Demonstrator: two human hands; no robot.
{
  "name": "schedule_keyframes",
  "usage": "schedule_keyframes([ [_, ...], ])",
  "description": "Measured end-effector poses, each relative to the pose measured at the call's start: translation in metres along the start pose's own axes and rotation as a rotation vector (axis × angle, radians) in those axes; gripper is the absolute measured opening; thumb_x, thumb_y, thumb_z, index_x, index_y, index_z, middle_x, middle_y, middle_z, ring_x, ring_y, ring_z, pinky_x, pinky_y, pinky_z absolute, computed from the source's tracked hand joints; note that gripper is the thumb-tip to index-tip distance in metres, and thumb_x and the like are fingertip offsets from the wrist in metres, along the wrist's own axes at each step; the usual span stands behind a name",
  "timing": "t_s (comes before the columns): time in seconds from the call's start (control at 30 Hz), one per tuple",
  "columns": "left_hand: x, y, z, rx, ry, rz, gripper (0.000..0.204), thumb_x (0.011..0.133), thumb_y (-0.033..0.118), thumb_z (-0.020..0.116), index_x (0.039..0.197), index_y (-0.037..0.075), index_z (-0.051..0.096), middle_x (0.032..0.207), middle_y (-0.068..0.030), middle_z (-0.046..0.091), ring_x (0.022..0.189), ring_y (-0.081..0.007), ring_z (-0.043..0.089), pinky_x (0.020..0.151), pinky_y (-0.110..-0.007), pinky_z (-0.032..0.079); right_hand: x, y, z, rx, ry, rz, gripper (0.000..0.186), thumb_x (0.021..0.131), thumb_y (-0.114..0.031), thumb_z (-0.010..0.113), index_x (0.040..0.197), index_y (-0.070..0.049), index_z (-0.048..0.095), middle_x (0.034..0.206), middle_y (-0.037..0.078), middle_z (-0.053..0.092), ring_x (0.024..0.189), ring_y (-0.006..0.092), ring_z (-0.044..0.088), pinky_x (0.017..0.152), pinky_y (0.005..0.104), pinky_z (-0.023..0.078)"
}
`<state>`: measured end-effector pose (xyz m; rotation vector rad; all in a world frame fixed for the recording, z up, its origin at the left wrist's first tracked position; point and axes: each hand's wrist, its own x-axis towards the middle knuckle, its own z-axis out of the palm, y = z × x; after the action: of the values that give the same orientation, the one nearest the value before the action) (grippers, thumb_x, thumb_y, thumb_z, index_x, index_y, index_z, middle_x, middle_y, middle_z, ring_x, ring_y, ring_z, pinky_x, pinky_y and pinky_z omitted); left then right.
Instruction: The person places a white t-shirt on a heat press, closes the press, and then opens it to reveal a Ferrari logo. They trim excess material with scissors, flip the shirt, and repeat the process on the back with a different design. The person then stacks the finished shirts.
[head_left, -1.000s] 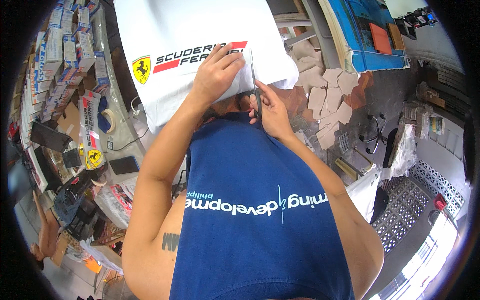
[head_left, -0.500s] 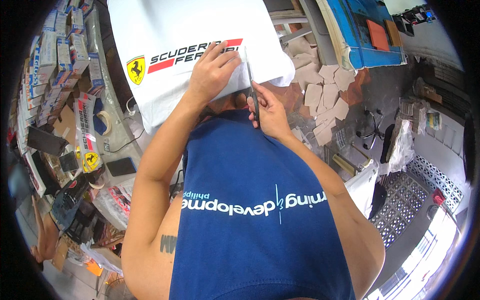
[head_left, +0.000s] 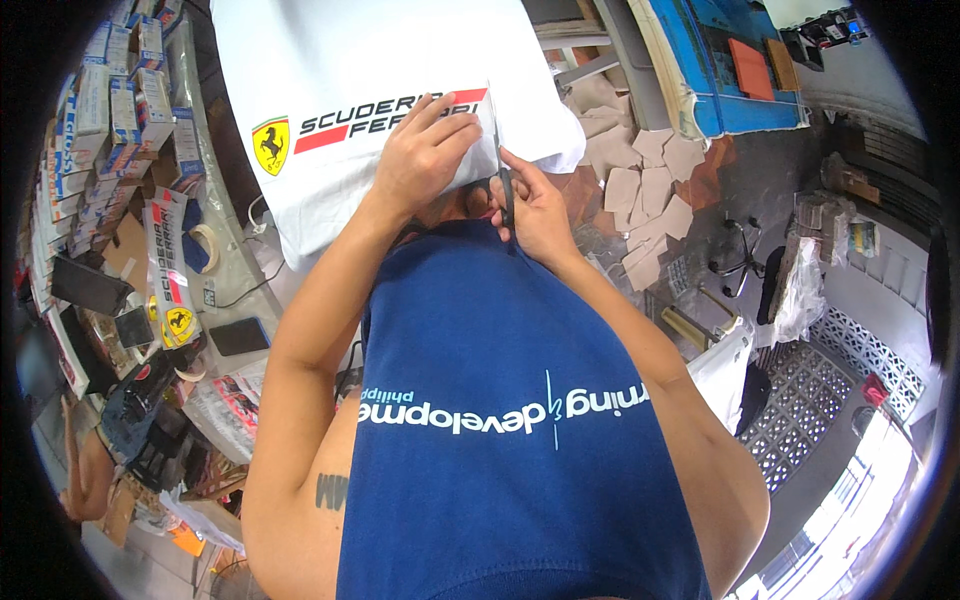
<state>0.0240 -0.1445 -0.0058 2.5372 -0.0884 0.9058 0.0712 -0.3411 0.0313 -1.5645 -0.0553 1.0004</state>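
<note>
I have the right hand curled firmly round scissors, the left hand loosely extended on the print; a slip could nick it.

Cluttered table at left, dark floor, chair base, white latticework, bright light lower right

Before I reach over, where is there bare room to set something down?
The white fabric is bare beyond its printed lettering, though the left hand rests nearby. Dark floor shows between the blue surface and the wheeled base. Crowded: the left side, with stacked boxes and a flat dark device, and around the scissors in the right hand.
</note>
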Motion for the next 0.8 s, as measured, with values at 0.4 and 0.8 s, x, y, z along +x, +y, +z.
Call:
schedule_keyframes([
  [0.4, 0.004, -0.008, 0.008, 0.066, 0.019, -0.010, 0.016, 0.084, 0.007, 0.067, 0.098, 0.008, 0.075, 0.109, -0.0058, 0.075, 0.115, -0.0340, 0.068, 0.104, -0.052, 0.053, -0.015, 0.015, -0.013, 0.064, -0.067, 0.056, 0.060, 0.103, -0.023, 0.067, 0.156, -0.008, 0.042, 0.093, 0.006, 0.061, 0.075, 0.0124, 0.064, 0.059, 0.0270, 0.055],
  [0.8, 0.003, -0.005, 0.005, 0.082, -0.026, -0.015, 0.016, 0.083, 0.003, 0.073, 0.099, 0.008, 0.077, 0.111, -0.0054, 0.075, 0.119, -0.0322, 0.067, 0.107, -0.051, 0.052, -0.017, 0.011, -0.006, -0.018, -0.041, 0.036, 0.059, 0.101, -0.025, 0.070, 0.152, -0.007, 0.048, 0.086, 0.000, 0.058, 0.068, 0.0071, 0.057, 0.053, 0.0235, 0.050],
])
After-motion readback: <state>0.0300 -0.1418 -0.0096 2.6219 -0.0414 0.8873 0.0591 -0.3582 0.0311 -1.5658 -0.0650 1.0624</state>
